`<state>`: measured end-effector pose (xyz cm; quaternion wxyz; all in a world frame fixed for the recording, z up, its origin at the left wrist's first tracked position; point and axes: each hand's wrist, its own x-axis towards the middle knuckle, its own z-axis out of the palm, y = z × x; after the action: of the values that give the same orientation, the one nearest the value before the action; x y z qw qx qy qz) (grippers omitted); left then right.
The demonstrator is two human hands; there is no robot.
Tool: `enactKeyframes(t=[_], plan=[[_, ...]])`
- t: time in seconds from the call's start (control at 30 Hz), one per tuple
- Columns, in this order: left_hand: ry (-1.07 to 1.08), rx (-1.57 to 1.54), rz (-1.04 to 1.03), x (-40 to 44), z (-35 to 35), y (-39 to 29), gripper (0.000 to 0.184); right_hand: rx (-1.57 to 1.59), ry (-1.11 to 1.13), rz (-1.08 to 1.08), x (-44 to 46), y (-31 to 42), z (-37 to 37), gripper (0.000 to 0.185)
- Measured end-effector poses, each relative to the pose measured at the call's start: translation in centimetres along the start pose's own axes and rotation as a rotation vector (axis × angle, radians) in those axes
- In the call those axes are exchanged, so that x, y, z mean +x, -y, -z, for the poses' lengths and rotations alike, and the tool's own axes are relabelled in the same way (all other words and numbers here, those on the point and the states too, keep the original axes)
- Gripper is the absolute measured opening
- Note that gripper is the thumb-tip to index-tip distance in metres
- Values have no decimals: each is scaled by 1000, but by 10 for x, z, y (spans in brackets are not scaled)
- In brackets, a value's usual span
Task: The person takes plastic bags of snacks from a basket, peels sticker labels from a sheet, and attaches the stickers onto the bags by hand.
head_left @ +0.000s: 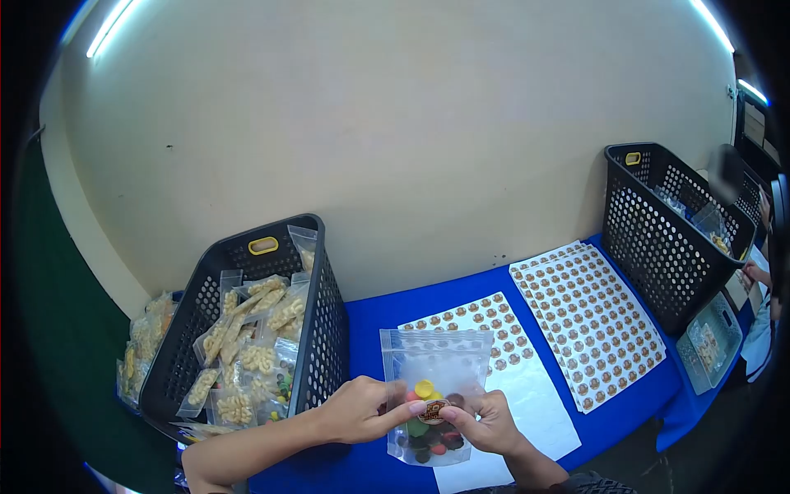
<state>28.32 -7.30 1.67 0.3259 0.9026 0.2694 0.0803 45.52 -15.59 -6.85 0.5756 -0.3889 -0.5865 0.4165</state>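
A clear zip pouch (439, 350) with red, yellow, green and dark brown pieces in its lower half is held upright in front of me. My left hand (374, 409) grips its left side, the thumb lying on the front. On the right side my right hand (487, 421) holds it, the fingers behind the plastic. Both thumbs touch a round brown sticker (433, 412) on the pouch's front. Behind the pouch lies a sticker sheet (504, 329), partly used, its lower part bare white.
A black perforated basket (329, 329) full of pouches of pale snacks stands left, more bagged snacks (148, 342) beside it. Stacked sticker sheets (588, 325) lie right on the blue tablecloth (370, 317). Another black basket (650, 239), a clear bin (708, 350) and another person's hand (757, 273) are far right.
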Motion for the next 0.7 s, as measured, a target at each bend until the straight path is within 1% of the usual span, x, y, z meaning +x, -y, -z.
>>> enactKeyframes(t=[0.07,0.13,0.2,0.23,0.27,0.33,0.37,0.4,0.47,0.5,0.57,0.63,0.7], plan=[[31,16,5,0,0,-1,44,57,-52,40,-1,5,-2,13],[64,41,3,1,0,-4,45,38,-39,45,-5,-2,-1,14],[83,36,12,1,-1,-8,48,65,-34,-48,-8,-4,-3,16],[85,38,30,1,-1,-8,51,67,-68,-21,-8,-1,-6,19],[91,40,3,1,-2,-7,51,49,-87,-13,-8,1,-6,19],[91,101,9,0,-3,-3,55,-26,-39,50,-10,3,-3,19],[105,96,29,0,-4,-3,58,-43,-56,41,-14,-4,-4,21],[102,85,3,1,-5,-4,58,-78,-51,34,-17,-1,-4,21],[94,54,-11,-1,-7,-8,49,-31,-126,4,-23,12,-10,22],[129,97,-8,-2,-6,-13,46,-43,-135,0,-28,13,-10,22],[147,63,-16,-3,-8,-14,44,-59,-158,-80,-34,13,-12,22],[159,35,-24,-4,-9,-16,42,-16,-196,-67,-36,21,-18,21],[128,-10,-42,-8,-10,-17,38,29,-225,-52,-38,24,-23,21]])
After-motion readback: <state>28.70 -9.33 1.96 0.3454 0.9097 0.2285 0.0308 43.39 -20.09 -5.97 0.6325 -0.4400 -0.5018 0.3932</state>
